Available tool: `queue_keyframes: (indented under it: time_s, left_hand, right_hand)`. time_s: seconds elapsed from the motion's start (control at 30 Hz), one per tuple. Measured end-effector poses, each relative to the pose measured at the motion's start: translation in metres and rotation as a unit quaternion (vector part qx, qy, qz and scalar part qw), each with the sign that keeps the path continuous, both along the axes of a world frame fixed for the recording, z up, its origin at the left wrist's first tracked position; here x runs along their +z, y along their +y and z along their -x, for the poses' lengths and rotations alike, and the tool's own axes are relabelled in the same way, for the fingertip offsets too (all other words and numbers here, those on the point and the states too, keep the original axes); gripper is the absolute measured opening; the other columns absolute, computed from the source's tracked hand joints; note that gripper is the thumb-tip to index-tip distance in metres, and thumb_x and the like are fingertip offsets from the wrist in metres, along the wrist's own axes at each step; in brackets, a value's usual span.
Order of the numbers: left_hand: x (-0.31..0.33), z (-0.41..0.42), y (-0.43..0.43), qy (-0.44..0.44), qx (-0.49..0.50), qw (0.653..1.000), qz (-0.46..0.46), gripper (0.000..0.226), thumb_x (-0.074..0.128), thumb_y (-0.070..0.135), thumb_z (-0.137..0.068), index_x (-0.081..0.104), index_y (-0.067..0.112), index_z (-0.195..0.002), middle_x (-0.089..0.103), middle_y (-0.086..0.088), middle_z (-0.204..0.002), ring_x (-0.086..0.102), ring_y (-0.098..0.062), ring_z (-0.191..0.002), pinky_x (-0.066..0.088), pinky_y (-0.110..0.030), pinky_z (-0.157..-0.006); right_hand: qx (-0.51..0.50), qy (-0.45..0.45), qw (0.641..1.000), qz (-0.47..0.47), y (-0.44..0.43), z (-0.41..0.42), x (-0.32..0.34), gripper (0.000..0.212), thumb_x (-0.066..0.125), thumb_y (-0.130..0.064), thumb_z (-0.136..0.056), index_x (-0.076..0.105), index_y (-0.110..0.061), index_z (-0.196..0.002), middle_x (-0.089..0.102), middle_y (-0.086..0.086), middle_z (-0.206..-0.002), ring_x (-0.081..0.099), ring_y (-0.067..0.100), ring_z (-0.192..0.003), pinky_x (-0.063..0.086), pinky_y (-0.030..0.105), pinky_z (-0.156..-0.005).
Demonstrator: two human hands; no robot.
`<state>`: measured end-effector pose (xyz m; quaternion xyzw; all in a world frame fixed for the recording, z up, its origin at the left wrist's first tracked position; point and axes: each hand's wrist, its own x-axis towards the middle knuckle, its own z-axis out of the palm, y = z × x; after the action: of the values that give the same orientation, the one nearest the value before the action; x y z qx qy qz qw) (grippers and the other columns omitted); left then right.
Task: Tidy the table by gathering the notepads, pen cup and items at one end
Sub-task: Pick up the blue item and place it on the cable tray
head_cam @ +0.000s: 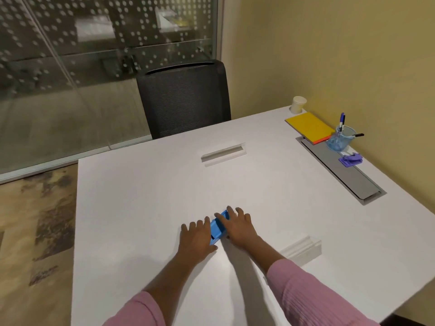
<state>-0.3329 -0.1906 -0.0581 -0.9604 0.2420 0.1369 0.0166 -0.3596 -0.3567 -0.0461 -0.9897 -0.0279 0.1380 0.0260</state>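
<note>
At the near middle of the white table (141, 196), the left hand (196, 238) and the right hand (239, 225) are lying with fingers spread on either side of a small blue box (217, 228), both touching it, neither closing around it. Pink sleeves (303, 292) are covering both forearms. Far to the right, near the yellow wall, a yellow notepad (309, 127) is lying beside a paper cup (298, 104), with a clear blue pen cup (340, 141) holding markers just beside it and a purple clip (350, 159) sitting on the grey cable tray (353, 180). A black chair (183, 97) is standing at the far edge, and nothing is lying between the hands and that group
</note>
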Motion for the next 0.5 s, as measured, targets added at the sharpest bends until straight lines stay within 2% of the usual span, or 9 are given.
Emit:
queue_keyframes:
  time_s: [0.3, 0.37, 0.5]
  left_hand:
    - [-0.004, 0.001, -0.004, -0.026, -0.031, 0.999, 0.028, 0.058, 0.054, 0.039, -0.087, 0.034, 0.019, -0.138, 0.059, 0.001, -0.118, 0.059, -0.021, -0.101, 0.039, -0.035, -0.087]
    - [0.003, 0.003, -0.004, -0.030, -0.041, 0.998, 0.036, 0.055, 0.053, 0.038, -0.088, 0.035, 0.020, -0.137, 0.059, 0.001, -0.118, 0.059, -0.021, -0.099, 0.040, -0.034, -0.084]
    - [0.022, 0.013, -0.008, -0.059, -0.061, 0.994, 0.073, 0.054, 0.055, 0.036, -0.089, 0.037, 0.019, -0.137, 0.059, -0.001, -0.119, 0.057, -0.021, -0.099, 0.044, -0.033, -0.082]
  right_hand:
    - [0.013, -0.035, 0.999, -0.014, 0.002, -0.003, -0.011, 0.051, 0.051, -0.018, -0.095, 0.033, -0.016, -0.143, 0.019, 0.021, -0.157, 0.013, 0.045, -0.144, 0.030, 0.051, -0.105]
    - [0.019, -0.044, 0.999, -0.011, -0.001, 0.002, -0.007, 0.048, 0.050, -0.018, -0.095, 0.035, -0.014, -0.141, 0.027, 0.019, -0.154, 0.019, 0.043, -0.143, 0.033, 0.051, -0.101]
    - [0.001, -0.100, 0.995, -0.013, -0.009, 0.023, 0.009, 0.046, 0.059, -0.022, -0.088, 0.047, -0.016, -0.132, 0.053, 0.012, -0.133, 0.045, 0.037, -0.129, 0.041, 0.047, -0.087]
